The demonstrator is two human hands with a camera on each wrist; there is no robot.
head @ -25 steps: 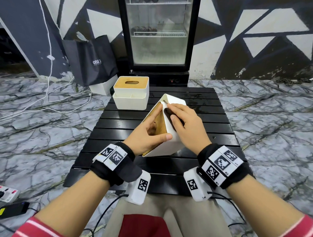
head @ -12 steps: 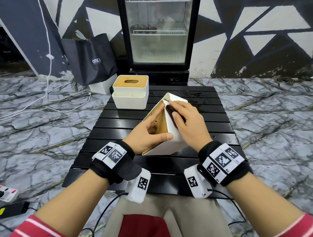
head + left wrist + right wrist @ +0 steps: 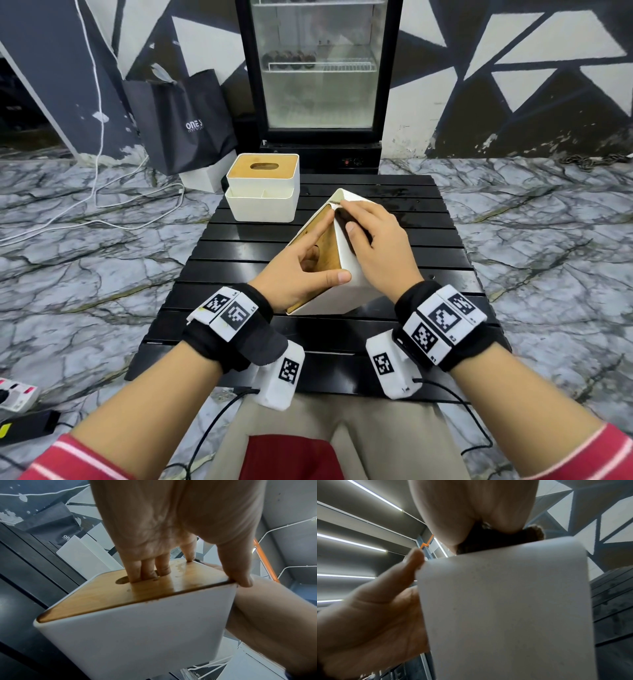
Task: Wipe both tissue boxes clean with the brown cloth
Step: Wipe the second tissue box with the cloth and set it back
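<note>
Now left hand (image 3: 301, 270) grips tilted tissue box (image 3: 346, 287), fingers in slot; right hand (image 3: 373, 246) presses brown cloth (image 3: 496, 539).

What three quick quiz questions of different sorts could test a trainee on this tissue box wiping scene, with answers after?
1. True or false: the tilted tissue box lies flat on the black table.
2. Which hand presses the brown cloth against the box: A left hand, B right hand?
3. Fill in: three left fingers reach into the ___ in the wooden lid.

Key: 1 false, it is tipped up on an edge; 2 B; 3 slot. The second tissue box stands upright behind, untouched.
</note>
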